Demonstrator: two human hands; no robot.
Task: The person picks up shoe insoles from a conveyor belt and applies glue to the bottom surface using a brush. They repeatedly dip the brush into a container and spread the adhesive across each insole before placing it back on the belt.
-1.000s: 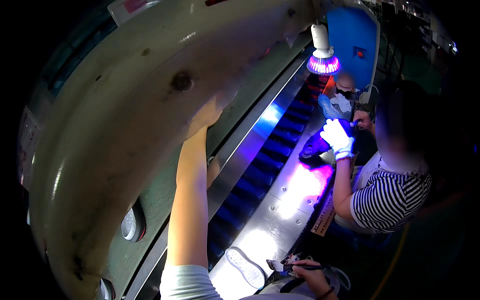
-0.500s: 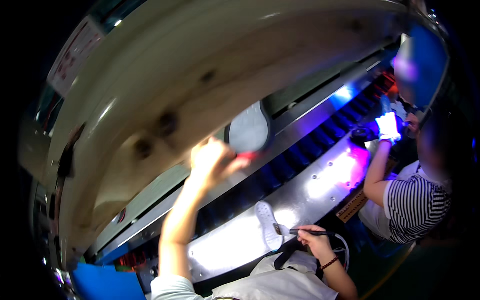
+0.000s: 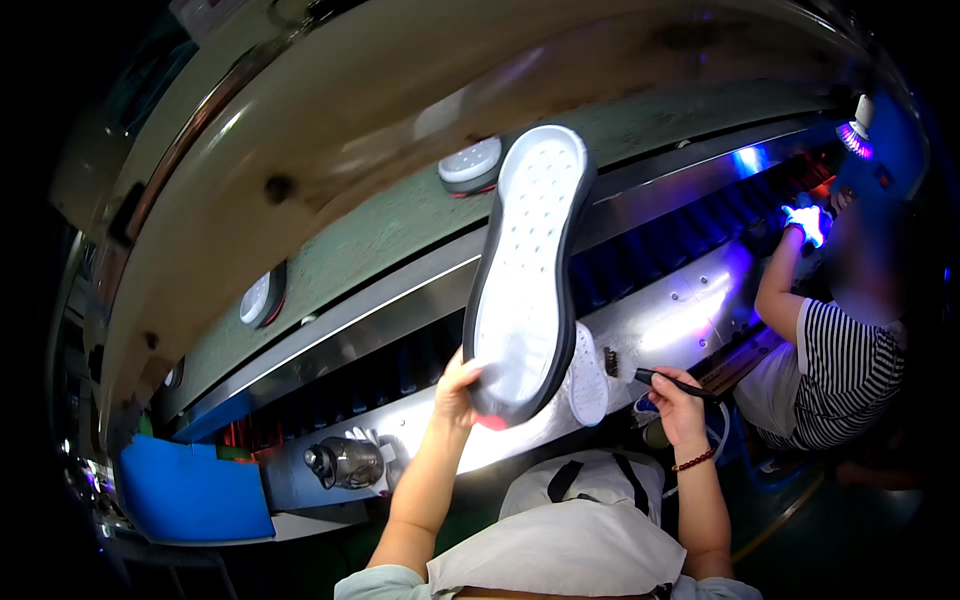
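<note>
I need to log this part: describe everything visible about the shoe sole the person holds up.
The shoe sole is a long oval piece with a white, finely dotted face and a dark rim around its edge; it looks like rubber or foam. It is held raised, heel end low, toe end pointing up and slightly right, in front of the conveyor. The left hand grips its lower left edge; a reddish patch shows at the bottom edge. Nothing else is seen touching it.
</note>
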